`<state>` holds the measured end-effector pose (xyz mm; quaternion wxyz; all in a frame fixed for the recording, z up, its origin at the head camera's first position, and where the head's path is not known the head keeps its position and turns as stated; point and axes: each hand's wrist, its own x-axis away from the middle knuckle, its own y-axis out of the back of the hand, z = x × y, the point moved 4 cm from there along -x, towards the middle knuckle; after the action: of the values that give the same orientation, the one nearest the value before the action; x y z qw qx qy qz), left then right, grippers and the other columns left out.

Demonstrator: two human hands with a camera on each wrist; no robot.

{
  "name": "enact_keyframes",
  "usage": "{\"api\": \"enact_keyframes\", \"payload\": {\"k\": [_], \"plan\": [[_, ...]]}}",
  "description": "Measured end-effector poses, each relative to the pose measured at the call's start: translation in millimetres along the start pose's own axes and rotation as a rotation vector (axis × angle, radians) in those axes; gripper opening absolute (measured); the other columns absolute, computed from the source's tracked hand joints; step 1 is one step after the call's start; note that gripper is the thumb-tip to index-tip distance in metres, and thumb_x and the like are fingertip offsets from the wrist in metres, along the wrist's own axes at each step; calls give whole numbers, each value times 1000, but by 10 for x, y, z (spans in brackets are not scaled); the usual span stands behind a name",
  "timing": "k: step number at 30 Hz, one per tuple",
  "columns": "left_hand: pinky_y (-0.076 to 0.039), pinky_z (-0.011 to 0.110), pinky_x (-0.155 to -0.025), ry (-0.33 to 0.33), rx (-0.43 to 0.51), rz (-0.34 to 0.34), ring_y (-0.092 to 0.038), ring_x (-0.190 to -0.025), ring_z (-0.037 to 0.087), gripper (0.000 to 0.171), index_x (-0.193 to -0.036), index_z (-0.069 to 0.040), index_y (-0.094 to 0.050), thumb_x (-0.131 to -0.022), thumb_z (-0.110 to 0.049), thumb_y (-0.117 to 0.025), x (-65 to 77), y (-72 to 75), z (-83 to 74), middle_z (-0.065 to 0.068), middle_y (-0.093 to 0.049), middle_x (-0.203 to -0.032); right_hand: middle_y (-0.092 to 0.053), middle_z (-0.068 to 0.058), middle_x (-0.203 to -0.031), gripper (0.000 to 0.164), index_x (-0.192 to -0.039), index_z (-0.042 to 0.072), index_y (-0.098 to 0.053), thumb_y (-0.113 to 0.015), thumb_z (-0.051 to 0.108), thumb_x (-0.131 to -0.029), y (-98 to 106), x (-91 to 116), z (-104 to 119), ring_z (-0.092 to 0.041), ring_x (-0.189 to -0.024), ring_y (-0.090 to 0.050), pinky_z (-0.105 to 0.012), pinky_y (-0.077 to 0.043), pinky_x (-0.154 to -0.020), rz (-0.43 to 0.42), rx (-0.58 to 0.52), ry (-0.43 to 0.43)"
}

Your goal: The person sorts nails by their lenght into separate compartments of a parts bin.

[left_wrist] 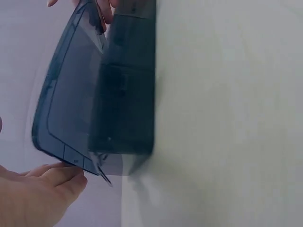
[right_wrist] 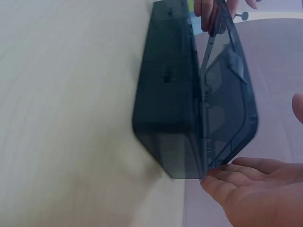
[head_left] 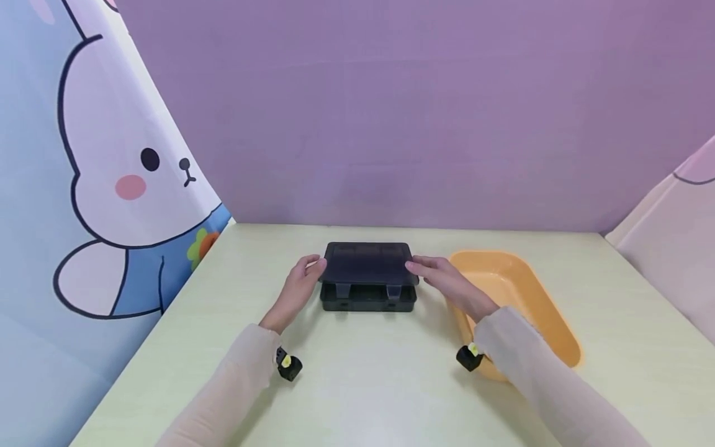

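A dark, see-through plastic storage box (head_left: pixel 367 303) lies on the table with its lid (head_left: pixel 365 264) tilted partly up. Two latches hang from the lid's front edge. My left hand (head_left: pixel 301 281) is at the lid's left side, its fairly straight fingers (left_wrist: pixel 61 178) touching the side edge and the thumb apart from it. On the opposite side, my right hand (head_left: pixel 447 280) has its extended fingers (right_wrist: pixel 236 175) against the lid's edge, with the thumb held away. Between lid and base a gap shows in both wrist views.
An orange-yellow tray (head_left: pixel 550 310) stands right of the box, partly beneath my right forearm. The pale table (head_left: pixel 368 385) meets a purple backdrop (head_left: pixel 402 124) at the back. A cartoon-printed cloth (head_left: pixel 100 186) hangs on the left.
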<state>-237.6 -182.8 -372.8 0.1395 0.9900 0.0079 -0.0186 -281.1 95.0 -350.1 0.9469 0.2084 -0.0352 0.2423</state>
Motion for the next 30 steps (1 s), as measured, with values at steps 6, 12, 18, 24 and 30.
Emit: {"api": "enact_keyframes", "payload": {"k": [6,12,18,24,30], "plan": [[-31,52,-111,6,-13,4,-37,-137,36,55,-144,-2,-33,-102,-37,-40,-13,-10,74,23,-40,-147,-21,-17,-157,70,-150,-2,-21,-52,33,-98,-16,0,-9,-35,-145,-18,-53,-15,-117,10,13,-13],[-31,52,-111,-14,-15,21,-39,-135,37,56,-143,1,-33,-101,-33,-45,6,-36,136,25,-43,-144,-19,-20,-157,70,-150,-3,-20,-56,21,-95,-66,-19,-43,-39,-145,-15,-52,-16,-117,28,57,-25],[-31,51,-111,-20,-57,33,-37,-137,35,55,-143,2,-33,-100,-30,-48,24,-45,164,24,-39,-147,-17,-20,-157,74,-150,-3,-19,-60,19,-92,-90,-26,-79,-40,-145,-13,-52,-18,-116,30,65,-33],[-33,50,-110,-32,-122,50,-35,-138,36,52,-140,6,-35,-99,-22,-50,54,-37,162,24,-35,-149,-18,-20,-157,76,-150,-3,-19,-62,18,-91,-95,-18,-92,-39,-145,-15,-52,-18,-116,26,89,-31],[-34,47,-110,-11,-223,71,-35,-139,33,65,-144,1,-36,-92,-29,-63,63,-27,169,18,-37,-150,-16,-21,-157,83,-150,-4,-17,-69,9,-86,-122,-24,-110,-40,-144,-16,-50,-21,-116,24,97,-8]]}}
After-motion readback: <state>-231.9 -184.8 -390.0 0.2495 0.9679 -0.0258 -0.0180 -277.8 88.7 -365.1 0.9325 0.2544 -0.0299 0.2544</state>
